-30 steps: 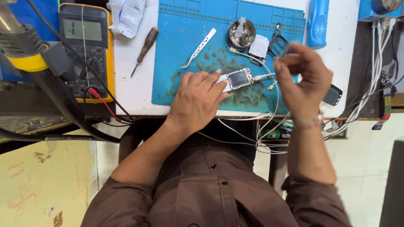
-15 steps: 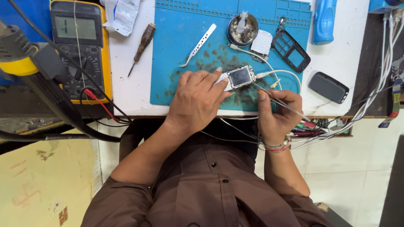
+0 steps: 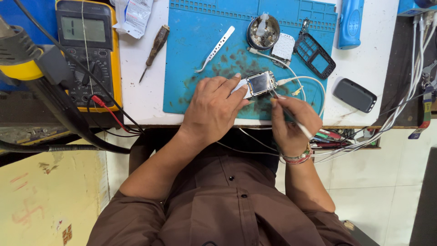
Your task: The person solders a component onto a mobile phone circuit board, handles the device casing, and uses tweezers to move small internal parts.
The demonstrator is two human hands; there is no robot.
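1. We see that the right hand has come down: a second ago it was raised over the right half of the blue mat, half a second ago it was dropping toward the near edge, and now it sits low at that edge, closed on a thin white tool held like a pen.
2. The tip of that tool now touches, or nearly touches, the near right corner of the small opened phone; we cannot tell which.
3. The left hand has hardly moved. It lies flat on the mat near its near edge, with the fingertips pinching the left end of the phone and pressing it down.
4. The phone itself has stayed put, near the middle of the mat's near half, screen up, with a white cable leaving its right side and looping toward the mat's right edge.
5. We judge from this that the reaching is over and the fine work on the phone is starting: one hand steadies, the other probes.
6. Around it, nothing has shifted. The tweezers lie further back on the mat, the round metal dish sits at the mat's far edge, and the black frame lies toward its far right corner.
7. Off the mat, the screwdriver and the yellow meter are on the left of the surface, and the dark cover is near the right edge.
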